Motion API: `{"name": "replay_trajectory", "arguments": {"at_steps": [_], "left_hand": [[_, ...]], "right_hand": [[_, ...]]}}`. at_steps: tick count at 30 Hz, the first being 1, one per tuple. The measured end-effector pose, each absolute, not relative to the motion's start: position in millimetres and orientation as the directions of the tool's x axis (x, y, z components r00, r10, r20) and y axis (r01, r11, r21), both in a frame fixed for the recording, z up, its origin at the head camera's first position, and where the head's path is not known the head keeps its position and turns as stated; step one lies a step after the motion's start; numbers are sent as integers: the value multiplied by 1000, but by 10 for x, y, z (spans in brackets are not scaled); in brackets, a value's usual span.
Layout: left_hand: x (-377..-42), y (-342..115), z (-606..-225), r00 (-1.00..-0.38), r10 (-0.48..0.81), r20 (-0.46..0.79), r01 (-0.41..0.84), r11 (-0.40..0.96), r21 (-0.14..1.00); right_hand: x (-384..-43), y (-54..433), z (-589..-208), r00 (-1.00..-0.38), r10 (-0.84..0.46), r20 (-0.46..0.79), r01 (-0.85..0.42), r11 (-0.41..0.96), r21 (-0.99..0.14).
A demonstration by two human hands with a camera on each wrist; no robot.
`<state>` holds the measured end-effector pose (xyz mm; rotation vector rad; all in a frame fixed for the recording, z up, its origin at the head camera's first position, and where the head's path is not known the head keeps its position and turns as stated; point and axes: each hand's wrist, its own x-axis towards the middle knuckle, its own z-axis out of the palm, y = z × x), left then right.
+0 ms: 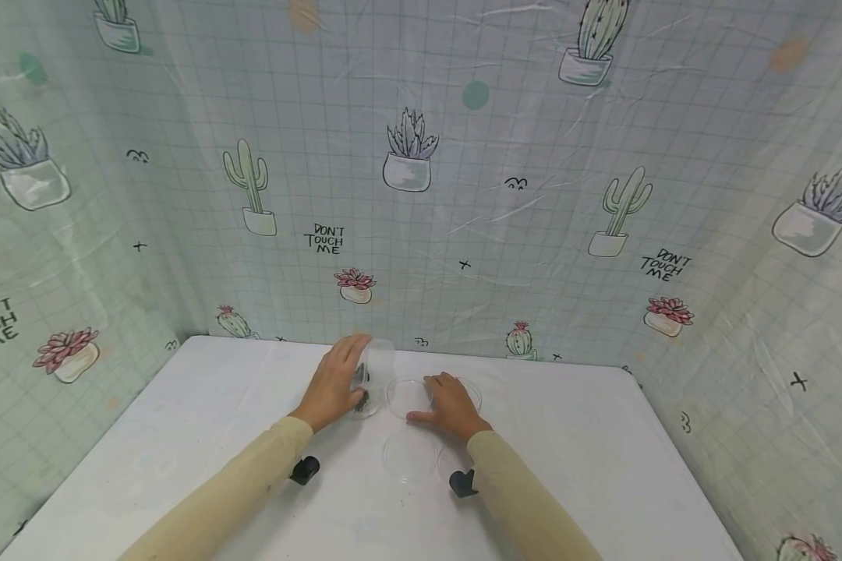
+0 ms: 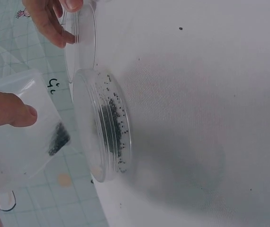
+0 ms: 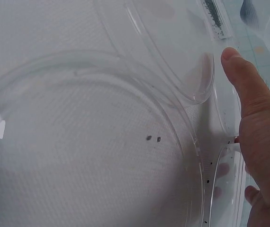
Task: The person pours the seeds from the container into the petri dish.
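While the left hand (image 1: 333, 382) grips a clear bag (image 2: 19, 142) between thumb and fingers, dark grains gather in one corner of the bag. On a clock centred on the middle dish (image 1: 405, 399) in the head view, that hand is at 9 o'clock. Also at 9, closer in, the grain dish (image 2: 110, 130), clear-walled and holding dark grains, stands on a white table (image 1: 568, 452); the bag is toward its 12 o'clock. The right hand (image 1: 456, 407), at 3 o'clock, has its thumb outstretched; whether its fingers grip a dish cannot be told. A far-right dish (image 1: 473, 392) shows partly behind it; a near dish (image 1: 410, 458) lies at 6.
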<state>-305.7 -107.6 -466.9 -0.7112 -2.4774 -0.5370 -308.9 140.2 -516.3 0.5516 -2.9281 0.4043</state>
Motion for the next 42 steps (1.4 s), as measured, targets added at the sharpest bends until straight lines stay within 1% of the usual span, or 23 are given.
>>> {"name": "replay_trajectory", "arguments": {"at_steps": [4,11,16,23,32,37,42], "left_hand": [[-3055,-1050,-4667,-732,391,559,576,792,200],[-3046,-1013,-4653,-734,407,545,582,790,194],[-3069,-991,-4666,-732,419,536,578,799,165],[-3098,-968,-4672,-701,452,552,600,792,113],[-3116,-935,-4661,-706,476,524,601,795,87],[-3111,-902,-4641,-694,492,525,609,791,65],[-3108,-871,-4622,-696,511,505,613,789,47]], "right_hand": [[-3076,1406,-5145,-926,-335,174,-370,896,-246],[-3074,1409,-5147,-926,-337,172,-372,894,-250],[-3085,1408,-5157,-932,-326,160,-359,893,-272],[-3074,1409,-5153,-934,-322,152,-354,888,-293],[-3080,1414,-5164,-935,-324,145,-354,885,-304],[-3078,1412,-5165,-936,-321,146,-351,884,-308],[-3075,1412,-5156,-937,-319,146,-349,884,-312]]}}
